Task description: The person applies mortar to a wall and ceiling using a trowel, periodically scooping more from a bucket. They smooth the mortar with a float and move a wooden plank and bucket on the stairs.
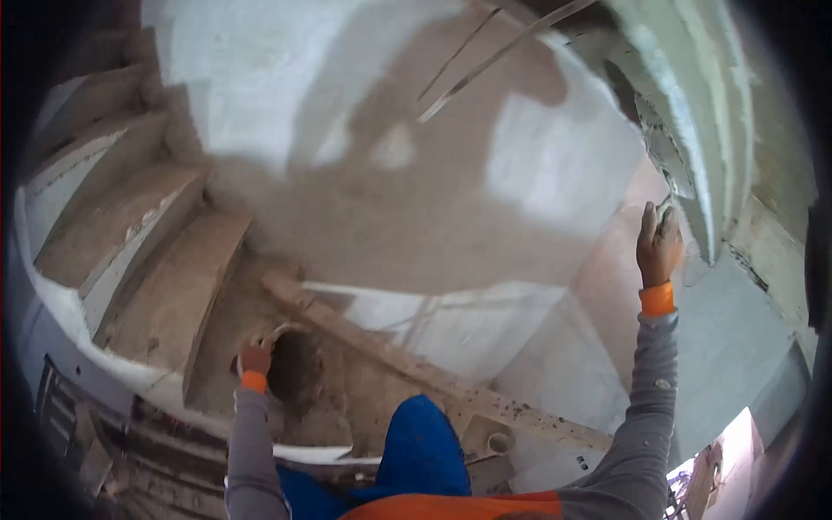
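Note:
My left hand point(256, 356) is at the rim of a dark round bucket point(295, 368), its fingers closed on the edge. The bucket stands on the landing at the foot of the steps. My right hand point(660, 238) is raised at the right, beside the lower edge of a curved pale structure point(693, 165). Its fingers are bent around something too small to make out, perhaps part of a tool. Both sleeves are grey with orange cuffs.
Concrete steps point(160, 286) rise at the left. A long wooden plank point(416, 368) slants across below the plastered wall point(390, 217). Two thin rods point(503, 56) show at the top. A small round cup point(498, 444) is near my blue-clad knee.

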A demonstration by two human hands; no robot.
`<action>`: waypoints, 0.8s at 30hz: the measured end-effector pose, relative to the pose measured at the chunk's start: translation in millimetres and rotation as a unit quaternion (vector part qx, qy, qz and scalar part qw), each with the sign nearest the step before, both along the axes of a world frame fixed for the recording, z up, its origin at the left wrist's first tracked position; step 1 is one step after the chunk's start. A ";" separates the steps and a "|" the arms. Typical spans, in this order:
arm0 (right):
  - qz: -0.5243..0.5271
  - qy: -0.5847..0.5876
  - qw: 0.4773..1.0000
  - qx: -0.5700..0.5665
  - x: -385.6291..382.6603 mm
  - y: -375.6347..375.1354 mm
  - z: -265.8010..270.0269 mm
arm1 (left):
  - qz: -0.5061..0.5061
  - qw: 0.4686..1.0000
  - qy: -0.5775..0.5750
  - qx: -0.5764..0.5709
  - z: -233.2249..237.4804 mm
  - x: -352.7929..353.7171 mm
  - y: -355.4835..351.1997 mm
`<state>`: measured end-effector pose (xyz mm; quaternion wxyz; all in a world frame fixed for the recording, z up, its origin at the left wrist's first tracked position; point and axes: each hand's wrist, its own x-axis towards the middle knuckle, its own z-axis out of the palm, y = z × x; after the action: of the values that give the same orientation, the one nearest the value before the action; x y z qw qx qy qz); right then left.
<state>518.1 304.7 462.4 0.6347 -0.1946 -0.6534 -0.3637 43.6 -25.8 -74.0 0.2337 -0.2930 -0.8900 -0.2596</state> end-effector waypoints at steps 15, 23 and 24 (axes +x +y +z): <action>0.234 -0.626 0.664 -0.336 -192.6 -97.4 -430.5 | -0.053 0.968 -0.145 0.197 60.0 53.6 -37.6; 0.190 -0.653 0.675 -0.284 -284.0 -116.2 -469.5 | -0.015 0.948 -0.219 0.230 68.9 78.9 -31.4; 0.185 -0.659 0.670 -0.287 -294.1 -122.0 -472.9 | -0.019 0.949 -0.222 0.224 68.2 79.3 -32.8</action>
<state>224.0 182.7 -10.5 0.0058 0.0478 -0.9966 -0.0669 122.9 -58.6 -5.9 0.0849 -0.1853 -0.8324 -0.5153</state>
